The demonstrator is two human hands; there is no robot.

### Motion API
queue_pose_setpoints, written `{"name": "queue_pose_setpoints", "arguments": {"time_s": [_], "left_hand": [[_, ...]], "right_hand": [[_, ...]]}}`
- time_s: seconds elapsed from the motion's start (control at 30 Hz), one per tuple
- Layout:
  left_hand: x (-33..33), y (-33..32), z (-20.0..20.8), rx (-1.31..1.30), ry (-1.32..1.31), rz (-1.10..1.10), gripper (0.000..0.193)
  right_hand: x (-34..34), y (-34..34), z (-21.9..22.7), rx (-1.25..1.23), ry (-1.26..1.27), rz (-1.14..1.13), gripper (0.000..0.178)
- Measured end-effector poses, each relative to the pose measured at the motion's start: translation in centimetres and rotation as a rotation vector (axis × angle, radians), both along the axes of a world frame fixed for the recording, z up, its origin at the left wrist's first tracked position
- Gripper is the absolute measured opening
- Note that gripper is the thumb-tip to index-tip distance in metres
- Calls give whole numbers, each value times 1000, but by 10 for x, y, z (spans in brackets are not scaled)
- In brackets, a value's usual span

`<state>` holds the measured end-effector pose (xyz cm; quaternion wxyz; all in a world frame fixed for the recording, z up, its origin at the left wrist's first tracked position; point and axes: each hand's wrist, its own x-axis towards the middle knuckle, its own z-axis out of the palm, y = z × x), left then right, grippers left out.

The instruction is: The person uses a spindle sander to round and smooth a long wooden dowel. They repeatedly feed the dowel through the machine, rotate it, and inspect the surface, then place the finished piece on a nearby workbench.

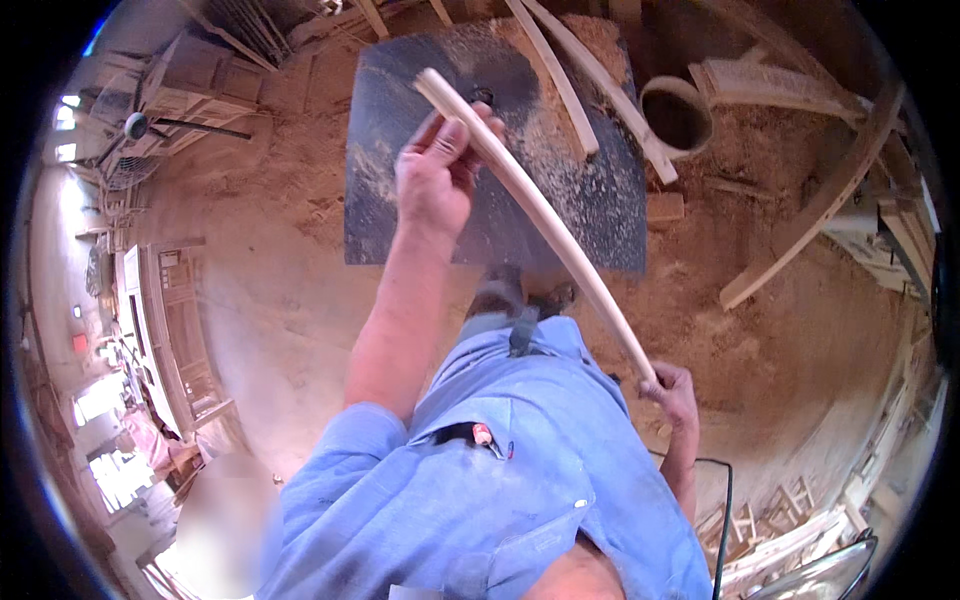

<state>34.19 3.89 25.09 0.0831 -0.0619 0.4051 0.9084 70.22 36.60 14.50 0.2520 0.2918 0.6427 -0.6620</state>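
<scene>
Spanning both hands, curved wooden strip (pixel 540 215), left hand (pixel 435 175) high, right hand (pixel 672 385) low

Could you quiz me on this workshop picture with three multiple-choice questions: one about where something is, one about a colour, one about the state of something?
1. Where does the left hand grip the curved wooden strip?
A. near its far end, over the dark machine table
B. at the end close to the body
C. nowhere on the strip

2. What colour is the person's shirt?
A. red
B. light blue
C. black

3. What state is the strip in?
A. lying flat on the floor
B. snapped in two
C. held up between both hands

Answers: 1 A, the left hand closes on the strip near its far end, above the sawdust-covered table. 2 B, the shirt shows light blue across the chest. 3 C, the right hand grips the near end while the left hand holds the far part, and the strip is in one piece.
</scene>
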Motion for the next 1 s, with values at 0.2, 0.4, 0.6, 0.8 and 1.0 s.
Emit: {"name": "queue_pose_setpoints", "arguments": {"time_s": [0.2,0.4,0.6,0.8,1.0], "left_hand": [[-13,-31,-8,4,-15,152,35],[-7,-28,-9,44,-47,122,32],[11,-9,-18,14,-92,22,31],[28,8,-22,-16,-135,-74,29],[46,30,-23,-130,-174,-163,31]], "right_hand": [[-22,9,24,218,146,0,42],[-35,7,44,115,157,-49,49],[-44,1,52,30,189,-85,57],[-53,-3,65,-14,190,-103,49],[-62,-12,66,47,238,-118,44]]}}
